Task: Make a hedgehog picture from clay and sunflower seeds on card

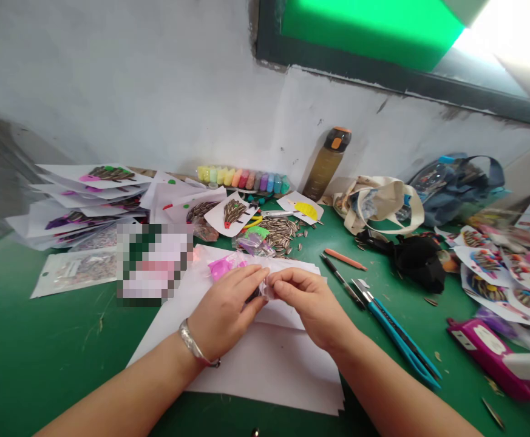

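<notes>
Over a stack of white paper (278, 370), my two hands meet around a small clear plastic bag (270, 292). My left hand (228, 306), with a silver bracelet on its wrist, is closed on the bag's left side; a small dark patch shows between its fingers. The fingertips of my right hand (312, 303) pinch the bag's right edge. What the bag contains is mostly hidden by the fingers. Bright pink modelling clay (221, 267) lies just beyond my left hand.
Sunflower seeds (283, 235) lie loose behind the paper. On the right are a pen (342, 280), blue tweezers (401, 337) and a magenta glue gun (492, 358). Paper seed pictures (78, 206) are stacked at left. A bottle (328, 164) leans against the wall.
</notes>
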`<action>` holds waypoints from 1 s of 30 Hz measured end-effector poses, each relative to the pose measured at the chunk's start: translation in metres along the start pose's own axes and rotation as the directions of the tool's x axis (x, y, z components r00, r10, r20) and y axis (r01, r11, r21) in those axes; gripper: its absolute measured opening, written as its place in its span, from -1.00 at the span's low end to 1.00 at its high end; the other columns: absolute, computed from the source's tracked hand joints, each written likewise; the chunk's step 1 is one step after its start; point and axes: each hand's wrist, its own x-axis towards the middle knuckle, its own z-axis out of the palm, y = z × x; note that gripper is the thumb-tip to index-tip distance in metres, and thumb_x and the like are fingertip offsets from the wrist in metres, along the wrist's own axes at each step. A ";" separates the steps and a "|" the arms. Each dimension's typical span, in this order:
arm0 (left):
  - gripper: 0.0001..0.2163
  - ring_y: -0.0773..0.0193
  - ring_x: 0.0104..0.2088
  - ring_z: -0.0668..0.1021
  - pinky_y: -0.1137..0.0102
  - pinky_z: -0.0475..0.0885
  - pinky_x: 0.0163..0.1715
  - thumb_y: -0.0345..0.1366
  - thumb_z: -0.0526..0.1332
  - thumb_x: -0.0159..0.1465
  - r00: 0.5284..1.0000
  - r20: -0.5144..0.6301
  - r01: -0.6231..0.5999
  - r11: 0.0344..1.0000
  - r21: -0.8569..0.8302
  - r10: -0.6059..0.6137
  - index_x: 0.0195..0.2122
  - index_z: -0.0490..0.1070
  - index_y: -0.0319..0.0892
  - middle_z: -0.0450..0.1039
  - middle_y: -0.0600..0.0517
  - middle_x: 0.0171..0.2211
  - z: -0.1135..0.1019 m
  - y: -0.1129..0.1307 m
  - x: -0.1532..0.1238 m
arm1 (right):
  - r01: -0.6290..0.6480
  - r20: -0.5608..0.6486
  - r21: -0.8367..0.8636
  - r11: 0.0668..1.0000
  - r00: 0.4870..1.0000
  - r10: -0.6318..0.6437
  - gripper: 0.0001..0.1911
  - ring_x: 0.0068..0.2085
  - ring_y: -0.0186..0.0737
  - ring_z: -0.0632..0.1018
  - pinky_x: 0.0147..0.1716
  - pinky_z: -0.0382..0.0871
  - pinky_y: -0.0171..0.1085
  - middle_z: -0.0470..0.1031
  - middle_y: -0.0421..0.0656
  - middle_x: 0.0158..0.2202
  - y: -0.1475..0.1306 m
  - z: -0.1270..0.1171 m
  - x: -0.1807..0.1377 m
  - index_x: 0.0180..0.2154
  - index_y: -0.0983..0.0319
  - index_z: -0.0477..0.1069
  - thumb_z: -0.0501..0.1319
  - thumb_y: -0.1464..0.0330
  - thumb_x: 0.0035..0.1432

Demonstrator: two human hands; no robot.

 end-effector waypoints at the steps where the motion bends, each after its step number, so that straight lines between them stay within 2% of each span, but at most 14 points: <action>1: -0.64 0.10 0.09 0.46 0.11 0.39 0.09 -0.35 0.13 0.30 1.000 0.003 0.000 1.000 0.000 0.000 0.13 0.29 -0.14 0.44 -0.10 0.07 0.000 0.000 0.000 | -0.023 0.004 0.030 0.999 1.000 0.022 -0.85 -0.30 -0.27 0.47 -0.19 0.35 -0.23 0.49 -0.17 -0.39 0.000 -0.001 0.000 -0.37 0.23 0.52 0.31 0.27 0.07; 5: -0.64 0.09 0.08 0.46 0.09 0.38 0.10 -0.33 0.15 0.29 0.999 0.032 0.003 1.000 -0.029 -0.002 0.12 0.31 -0.15 0.45 -0.11 0.07 -0.001 0.002 -0.001 | -0.062 0.018 0.073 0.995 0.998 0.061 -0.84 -0.32 -0.29 0.48 -0.19 0.37 -0.25 0.50 -0.17 -0.39 -0.001 -0.004 -0.001 -0.37 0.24 0.52 0.33 0.27 0.05; 10: -0.62 0.04 0.07 0.47 0.05 0.38 0.08 -0.12 0.23 0.24 0.994 0.080 0.078 0.992 -0.102 -0.070 0.05 0.39 -0.14 0.46 -0.12 0.05 -0.006 0.006 0.002 | -0.045 0.018 0.011 0.999 0.999 0.045 -0.86 -0.28 -0.26 0.51 -0.17 0.37 -0.23 0.53 -0.16 -0.37 0.000 0.000 0.000 -0.38 0.23 0.55 0.33 0.29 0.04; 14: -0.73 0.09 0.05 0.48 0.07 0.39 0.06 -0.19 0.13 0.31 0.989 0.023 0.151 0.981 -0.122 -0.149 -0.02 0.46 -0.12 0.49 -0.08 0.01 -0.007 0.011 0.004 | -0.016 -0.002 -0.023 1.000 1.000 0.016 -0.88 -0.29 -0.26 0.50 -0.18 0.37 -0.23 0.55 -0.17 -0.38 0.002 0.002 0.001 -0.40 0.22 0.56 0.32 0.30 0.03; 19: -0.80 0.11 -0.05 0.52 0.13 0.44 -0.02 -0.27 0.17 0.24 0.968 -0.025 0.243 0.955 -0.171 -0.251 -0.14 0.50 -0.10 0.53 -0.04 -0.10 -0.007 0.017 0.006 | 0.033 -0.016 -0.165 0.986 0.999 -0.036 -0.88 -0.29 -0.23 0.52 -0.19 0.38 -0.22 0.57 -0.18 -0.38 0.003 0.003 0.001 -0.38 0.20 0.58 0.29 0.30 0.05; 24: -0.87 0.22 -0.31 0.57 0.27 0.51 -0.26 -0.28 0.19 0.18 0.900 0.092 0.432 0.848 -0.306 -0.425 -0.28 0.50 -0.10 0.56 0.05 -0.31 -0.012 0.021 0.010 | 0.113 -0.012 -0.324 0.939 0.992 -0.123 -0.90 -0.30 -0.24 0.51 -0.24 0.37 -0.26 0.55 -0.20 -0.39 0.004 0.004 0.000 -0.40 0.18 0.56 0.25 0.34 0.08; 27: -0.87 0.23 -0.35 0.57 0.32 0.50 -0.31 -0.25 0.19 0.16 0.839 0.210 0.542 0.741 -0.397 -0.501 -0.36 0.50 -0.12 0.56 0.07 -0.38 -0.015 0.019 0.014 | 0.104 -0.014 -0.350 0.931 0.993 -0.116 -0.89 -0.32 -0.26 0.49 -0.26 0.35 -0.28 0.53 -0.21 -0.42 0.004 0.005 0.000 -0.42 0.18 0.54 0.23 0.35 0.08; 30: -0.87 0.23 -0.36 0.57 0.35 0.48 -0.32 -0.25 0.19 0.14 0.807 0.282 0.590 0.677 -0.441 -0.519 -0.40 0.51 -0.13 0.56 0.07 -0.41 -0.017 0.016 0.017 | 0.087 -0.014 -0.358 0.929 0.995 -0.099 -0.89 -0.34 -0.27 0.48 -0.27 0.34 -0.29 0.52 -0.22 -0.43 0.003 0.005 0.000 -0.42 0.19 0.53 0.22 0.36 0.07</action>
